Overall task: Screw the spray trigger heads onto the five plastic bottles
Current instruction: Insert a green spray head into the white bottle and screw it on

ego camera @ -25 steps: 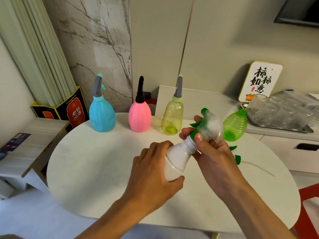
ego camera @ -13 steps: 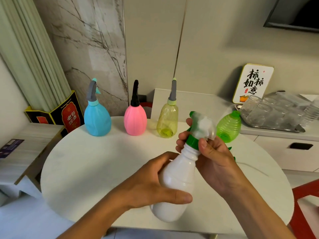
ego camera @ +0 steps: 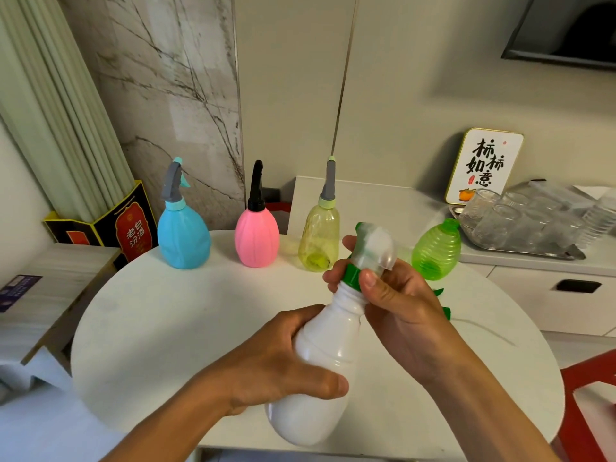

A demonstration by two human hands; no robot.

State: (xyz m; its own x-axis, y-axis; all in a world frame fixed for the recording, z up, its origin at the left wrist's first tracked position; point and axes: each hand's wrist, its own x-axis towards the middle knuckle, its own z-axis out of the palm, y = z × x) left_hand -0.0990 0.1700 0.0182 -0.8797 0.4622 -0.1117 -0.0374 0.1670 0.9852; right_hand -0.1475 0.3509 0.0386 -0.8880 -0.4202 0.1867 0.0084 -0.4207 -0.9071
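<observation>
Above the table (ego camera: 166, 328), white bottle (ego camera: 320, 368) gripped by left hand (ego camera: 283, 358), right hand (ego camera: 400, 308) fingers (ego camera: 335, 281) clamped on trigger head (ego camera: 373, 251).

A white bottle (ego camera: 316, 371) tilts above the round table, a frosted trigger head (ego camera: 373, 250) with a green collar seated on its neck. Blue (ego camera: 183, 236), pink (ego camera: 256, 238) and yellow (ego camera: 319, 241) bottles stand capped in a row behind. A green bottle (ego camera: 436, 253) stands open-necked at right.

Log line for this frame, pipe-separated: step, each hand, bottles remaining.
step: screwing head | left hand: grips white plastic bottle | right hand: pinches green collar of translucent trigger head | remaining: green ribbed bottle uncapped
</observation>
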